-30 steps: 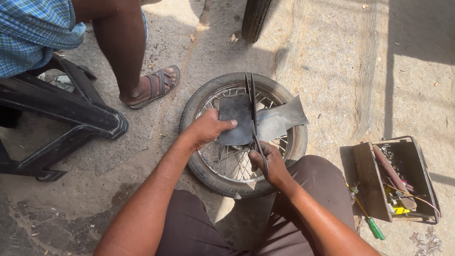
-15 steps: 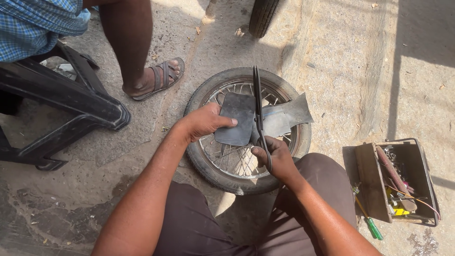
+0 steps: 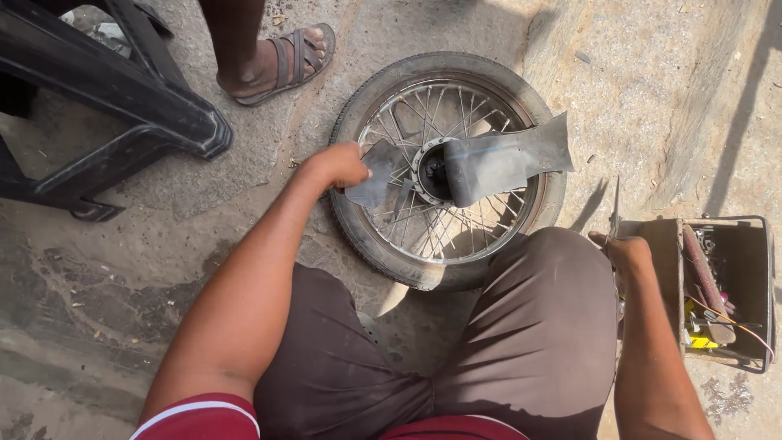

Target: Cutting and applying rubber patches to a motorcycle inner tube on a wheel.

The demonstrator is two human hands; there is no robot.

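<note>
The person's left hand (image 3: 338, 165) is closed on a small dark piece of rubber (image 3: 376, 173), a curled, matte grey-black scrap with a ragged edge, pinched between thumb and fingers. The scrap hangs over the left part of a spoked wheel (image 3: 450, 167) that lies flat on the concrete ground (image 3: 652, 90) just beyond the person's knees. The wheel has a worn black tyre around a metal rim, thin silver spokes and a dark hub at its middle.

A larger strip of inner tube rubber (image 3: 503, 160) lies across the hub and reaches to the right over the rim. It is dusty grey, curled at its left end, flat and wider at the right, with a faint pale line along its upper edge. The two rubber pieces lie near each other but apart.

The right hand (image 3: 626, 253) is at the right, beside the knee, its fingers wrapped around the handles of a pair of scissors (image 3: 615, 210) whose thin blades point up and away. Just right of it stands an open metal toolbox (image 3: 721, 281) with tools inside.

At the far left are a black plastic chair leg (image 3: 142, 98) and another person's sandalled foot (image 3: 281, 57).
</note>
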